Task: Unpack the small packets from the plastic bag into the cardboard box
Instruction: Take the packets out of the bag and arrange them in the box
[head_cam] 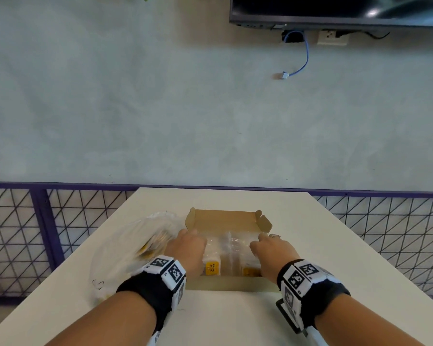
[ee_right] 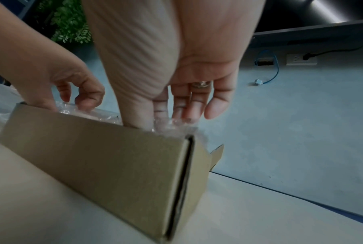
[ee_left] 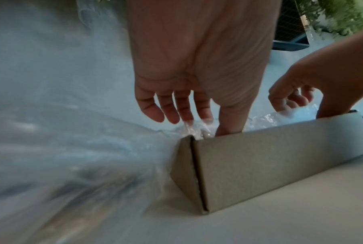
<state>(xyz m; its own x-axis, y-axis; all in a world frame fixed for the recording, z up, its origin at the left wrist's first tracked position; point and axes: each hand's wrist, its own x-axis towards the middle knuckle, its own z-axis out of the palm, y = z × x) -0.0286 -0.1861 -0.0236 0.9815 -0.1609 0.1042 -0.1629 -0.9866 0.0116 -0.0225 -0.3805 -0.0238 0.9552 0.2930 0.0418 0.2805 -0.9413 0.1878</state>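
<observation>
An open brown cardboard box (head_cam: 226, 218) stands mid-table, its lid flap up at the back. Clear small packets (head_cam: 231, 245) with yellow labels (head_cam: 211, 267) fill it. My left hand (head_cam: 189, 242) reaches into the box's left side, and in the left wrist view the left hand (ee_left: 201, 125) has relaxed fingers touching the packets (ee_left: 264, 120), thumb inside the box (ee_left: 270, 161). My right hand (head_cam: 265, 244) is at the box's right side, and in the right wrist view the right hand (ee_right: 161, 121) presses its fingertips on the packets (ee_right: 174, 127). The clear plastic bag (head_cam: 135, 245) lies left of the box, more packets inside.
The white table (head_cam: 235, 318) has its far edge just behind the box and open surface to the right. A purple-framed wire fence (head_cam: 48, 233) flanks both sides. A dark screen (head_cam: 335, 8) and a hanging blue cable (head_cam: 303, 61) are on the wall beyond.
</observation>
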